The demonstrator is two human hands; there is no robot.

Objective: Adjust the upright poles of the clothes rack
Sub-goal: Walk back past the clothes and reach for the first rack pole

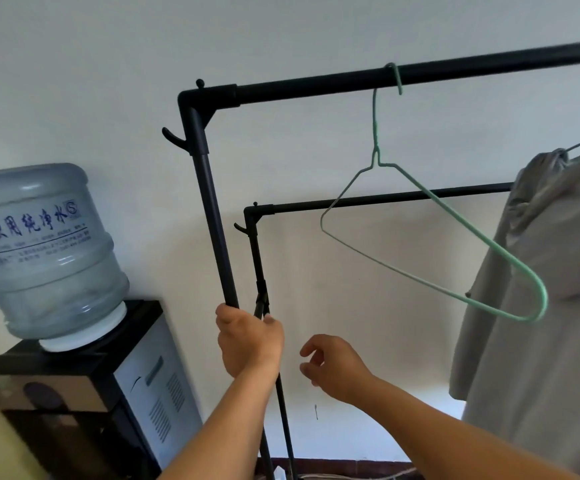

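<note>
My left hand (248,339) wraps the near pole (214,216) to steady it; right hand (333,367), at 3 o'clock, loosely spread, empty, ready for the adj. joint.

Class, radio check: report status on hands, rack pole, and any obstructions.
Left hand gripping near upright pole. Right hand open, free, beside it. Green hanger on top rail, grey garment to the right, both clear of the pole.
</note>
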